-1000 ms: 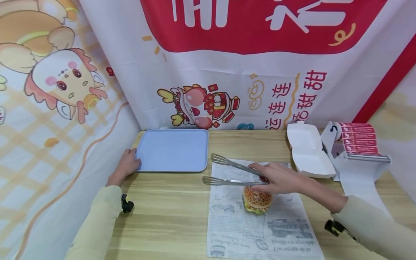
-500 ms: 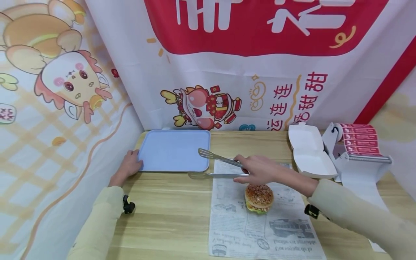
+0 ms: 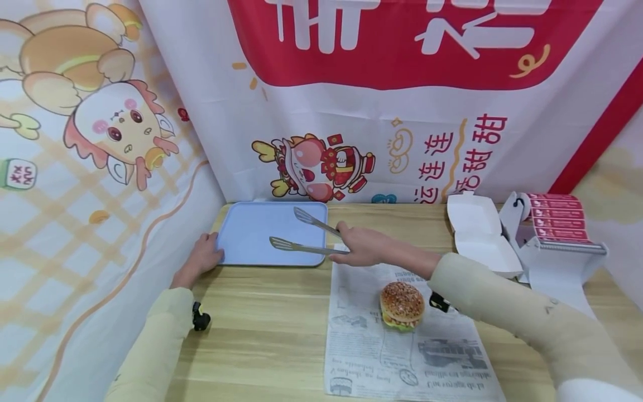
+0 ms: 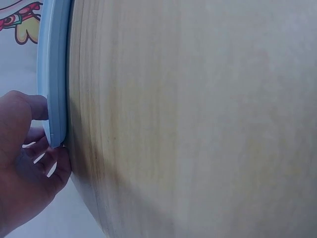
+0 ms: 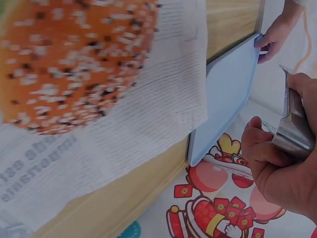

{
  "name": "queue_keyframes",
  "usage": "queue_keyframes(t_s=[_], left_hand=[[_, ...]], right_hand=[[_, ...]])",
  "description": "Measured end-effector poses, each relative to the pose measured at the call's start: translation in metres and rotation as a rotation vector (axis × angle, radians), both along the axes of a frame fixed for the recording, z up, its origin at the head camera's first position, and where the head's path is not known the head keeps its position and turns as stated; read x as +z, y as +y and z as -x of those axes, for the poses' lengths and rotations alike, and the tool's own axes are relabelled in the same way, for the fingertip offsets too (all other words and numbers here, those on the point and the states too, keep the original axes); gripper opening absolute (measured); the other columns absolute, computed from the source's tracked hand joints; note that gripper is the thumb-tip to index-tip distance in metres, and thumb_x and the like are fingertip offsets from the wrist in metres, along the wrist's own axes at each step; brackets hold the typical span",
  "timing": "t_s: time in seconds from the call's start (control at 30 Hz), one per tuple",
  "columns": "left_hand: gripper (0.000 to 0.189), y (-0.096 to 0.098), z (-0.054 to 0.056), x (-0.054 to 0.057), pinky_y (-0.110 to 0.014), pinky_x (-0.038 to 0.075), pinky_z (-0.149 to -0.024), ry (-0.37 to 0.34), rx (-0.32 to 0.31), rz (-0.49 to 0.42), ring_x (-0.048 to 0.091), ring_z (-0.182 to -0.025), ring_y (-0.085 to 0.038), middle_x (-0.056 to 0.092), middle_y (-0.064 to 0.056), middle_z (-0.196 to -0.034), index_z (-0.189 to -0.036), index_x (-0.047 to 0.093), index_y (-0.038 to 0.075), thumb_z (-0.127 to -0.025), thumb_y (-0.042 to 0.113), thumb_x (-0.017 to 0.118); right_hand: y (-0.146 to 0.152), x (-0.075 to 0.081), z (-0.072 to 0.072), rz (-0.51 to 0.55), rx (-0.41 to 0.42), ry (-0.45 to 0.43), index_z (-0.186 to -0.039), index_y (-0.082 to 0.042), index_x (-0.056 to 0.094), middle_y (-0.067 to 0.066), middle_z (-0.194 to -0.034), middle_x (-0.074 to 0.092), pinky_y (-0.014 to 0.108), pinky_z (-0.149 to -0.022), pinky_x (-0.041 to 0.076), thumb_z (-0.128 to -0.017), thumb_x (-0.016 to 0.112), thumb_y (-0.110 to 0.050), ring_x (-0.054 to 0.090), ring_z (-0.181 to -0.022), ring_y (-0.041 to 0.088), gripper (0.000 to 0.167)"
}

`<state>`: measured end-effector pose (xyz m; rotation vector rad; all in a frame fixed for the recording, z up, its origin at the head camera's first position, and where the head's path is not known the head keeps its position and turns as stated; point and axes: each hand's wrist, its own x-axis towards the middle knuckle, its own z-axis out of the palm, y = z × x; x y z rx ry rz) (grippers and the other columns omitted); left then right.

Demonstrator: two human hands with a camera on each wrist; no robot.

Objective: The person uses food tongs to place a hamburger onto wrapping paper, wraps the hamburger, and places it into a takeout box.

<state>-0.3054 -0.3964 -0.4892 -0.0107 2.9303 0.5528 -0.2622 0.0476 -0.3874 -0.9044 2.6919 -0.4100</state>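
Nearest the body, on a sheet of grey-on-white newspaper-print paper (image 3: 372, 357), sits the round, seed-topped burger (image 3: 402, 301), upright, a frill of green leaf at its lower edge, nothing gripping it! Just beside the bun hangs the small black wrist camera (image 3: 439, 301) under the right sleeve, so that cuff is best carried high; a dip there could well nudge the burger.

Past the paper, here's the right hand (image 3: 363, 245), fingers curled round a pair of long silver metal tongs (image 3: 306, 248). The tongs' arms stand wide, slotted tips apart, nothing between them, and they reach over the tray. Whether those tips touch it, the pictures don't settle. A light, even squeeze should serve here, tips level, so the metal neither scrapes nor catches the raised rim.

Over to the left hand (image 3: 205, 252), gripping the near left corner of the pale blue, rectangular plastic tray (image 3: 261, 223), which lies flat on the light wood-grain table (image 3: 251, 312) against the wall. That hold looks useful: firm enough to stop a slide, soft enough not to tip the corner up.

Off to the right, the unfolded white card box (image 3: 479, 231) lies well apart from the tongs, out of their way.
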Motion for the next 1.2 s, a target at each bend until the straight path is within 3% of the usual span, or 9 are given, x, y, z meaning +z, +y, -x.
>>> queue_keyframes(t_s=[0.27, 0.53, 0.8, 0.97, 1.2], left_hand=[[0.065, 0.004, 0.0, -0.003, -0.064, 0.031, -0.113, 0.043, -0.048, 0.015, 0.033, -0.132, -0.056, 0.028, -0.044, -0.141, -0.148, 0.019, -0.02, -0.097, 0.013, 0.044], [0.065, 0.002, -0.002, 0.0, -0.064, 0.031, -0.112, 0.039, -0.037, 0.031, 0.032, -0.132, -0.058, 0.028, -0.045, -0.14, -0.147, 0.019, -0.022, -0.098, 0.012, 0.044], [0.064, -0.001, -0.006, -0.003, -0.065, 0.036, -0.107, 0.079, -0.054, 0.041, 0.038, -0.125, -0.058, 0.032, -0.046, -0.134, -0.144, 0.023, -0.024, -0.096, 0.012, 0.046], [0.063, 0.0, -0.005, -0.004, -0.065, 0.034, -0.108, 0.082, -0.052, 0.026, 0.036, -0.126, -0.058, 0.031, -0.046, -0.135, -0.144, 0.022, -0.024, -0.097, 0.012, 0.044], [0.065, 0.001, 0.0, -0.002, -0.065, 0.033, -0.11, 0.07, -0.049, 0.024, 0.034, -0.129, -0.057, 0.029, -0.045, -0.138, -0.146, 0.02, -0.022, -0.098, 0.014, 0.044]], right_hand=[[-0.031, -0.001, 0.019, -0.012, -0.073, -0.059, -0.144, 0.007, 0.03, 0.011, -0.093, 0.062, 0.029, -0.064, 0.052, -0.094, 0.06, -0.053, 0.061, -0.075, 0.017, 0.084], [-0.084, -0.012, 0.034, -0.016, -0.234, -0.059, -0.151, 0.006, 0.023, 0.013, -0.097, 0.066, 0.028, -0.06, 0.054, -0.095, 0.058, -0.056, 0.064, -0.072, 0.018, 0.091], [-0.129, -0.024, 0.042, 0.122, -0.444, -0.117, -0.144, 0.003, 0.027, 0.009, -0.082, 0.065, 0.027, -0.047, 0.049, -0.095, 0.058, -0.053, 0.061, -0.058, 0.017, 0.081], [-0.149, -0.043, 0.037, 0.274, -0.6, -0.135, -0.146, 0.002, 0.025, 0.013, -0.091, 0.067, 0.033, -0.054, 0.052, -0.094, 0.059, -0.052, 0.064, -0.068, 0.023, 0.083], [-0.168, -0.073, 0.031, 0.384, -0.792, -0.157, -0.153, 0.0, 0.017, 0.011, -0.097, 0.068, 0.038, -0.064, 0.052, -0.092, 0.06, -0.054, 0.065, -0.077, 0.025, 0.092]])
